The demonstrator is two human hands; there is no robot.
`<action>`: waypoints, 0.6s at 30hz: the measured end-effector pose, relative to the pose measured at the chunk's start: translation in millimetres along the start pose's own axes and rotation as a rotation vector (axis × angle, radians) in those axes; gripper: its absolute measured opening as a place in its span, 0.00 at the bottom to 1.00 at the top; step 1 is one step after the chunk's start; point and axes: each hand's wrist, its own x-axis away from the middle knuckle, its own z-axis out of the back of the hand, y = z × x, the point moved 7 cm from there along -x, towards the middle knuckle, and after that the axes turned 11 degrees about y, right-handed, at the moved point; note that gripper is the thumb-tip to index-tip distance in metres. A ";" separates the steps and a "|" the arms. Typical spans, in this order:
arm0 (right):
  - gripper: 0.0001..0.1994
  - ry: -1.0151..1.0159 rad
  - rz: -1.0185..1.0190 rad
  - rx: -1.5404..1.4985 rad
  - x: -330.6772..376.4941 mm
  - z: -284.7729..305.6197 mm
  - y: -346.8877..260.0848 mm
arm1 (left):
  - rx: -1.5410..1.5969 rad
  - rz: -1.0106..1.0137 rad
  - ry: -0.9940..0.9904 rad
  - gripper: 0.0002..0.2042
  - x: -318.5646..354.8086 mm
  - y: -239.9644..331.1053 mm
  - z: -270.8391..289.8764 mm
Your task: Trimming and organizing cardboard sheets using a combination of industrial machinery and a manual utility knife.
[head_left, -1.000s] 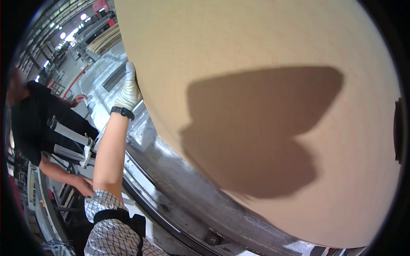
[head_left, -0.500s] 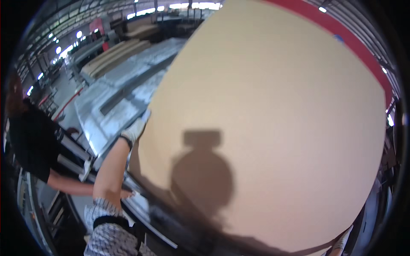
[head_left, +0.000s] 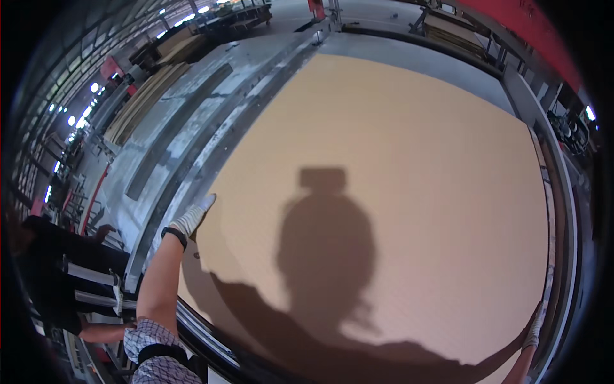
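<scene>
A large flat tan board (head_left: pixel 422 153) lies across the metal bed of a machine, with the shadow of a head on its surface. My left hand (head_left: pixel 193 219), in a striped white glove with a dark band at the wrist, grips the board's left edge, thumb on top; its other fingers are mostly hidden under the edge. At the lower right my right hand (head_left: pixel 535 329), also gloved, closes on the board's right edge beside a long metal rail (head_left: pixel 569 256). It is seen small, near the picture's rim.
Left of the board stretches a worn grey metal bed (head_left: pixel 150 160) with a dark slot. At the lower left a co-worker in dark clothes (head_left: pixel 48 269) stands by metal rollers (head_left: pixel 96 297). Stacked boards (head_left: pixel 144 105) stand behind. A red beam (head_left: pixel 537 32) crosses the upper right.
The board has come down from a tilted, raised position to lie flat on the bed. Both my hands have kept to its edges. The co-worker's arm has drawn back from the board's near side.
</scene>
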 end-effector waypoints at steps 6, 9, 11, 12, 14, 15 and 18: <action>0.30 0.103 -0.090 -0.070 66.3 -6.6 -18.8 | -0.472 -0.382 0.092 0.40 12.8 -7.6 21.6; 0.29 0.095 -0.059 0.302 128.0 -31.0 -50.9 | -0.669 -0.473 -0.022 0.32 -28.2 -70.2 71.1; 0.30 0.043 -0.073 0.617 152.5 -33.0 -103.1 | 0.143 -0.444 -0.565 0.27 1.1 -69.7 48.8; 0.30 -0.083 -0.124 0.691 162.4 -55.6 -137.1 | 0.181 -0.345 -0.402 0.28 -28.7 -90.6 80.4; 0.30 0.321 -0.197 0.817 190.0 -111.2 -226.4 | 0.260 -0.155 -0.178 0.29 -80.7 -135.9 134.7; 0.33 0.263 -0.163 0.701 172.0 -88.5 -157.7 | 0.295 -0.107 -0.164 0.29 -106.9 -148.5 133.0; 0.27 0.427 -0.039 0.689 184.3 -81.9 -143.9 | -0.934 -0.885 0.576 0.35 -77.1 -136.1 154.1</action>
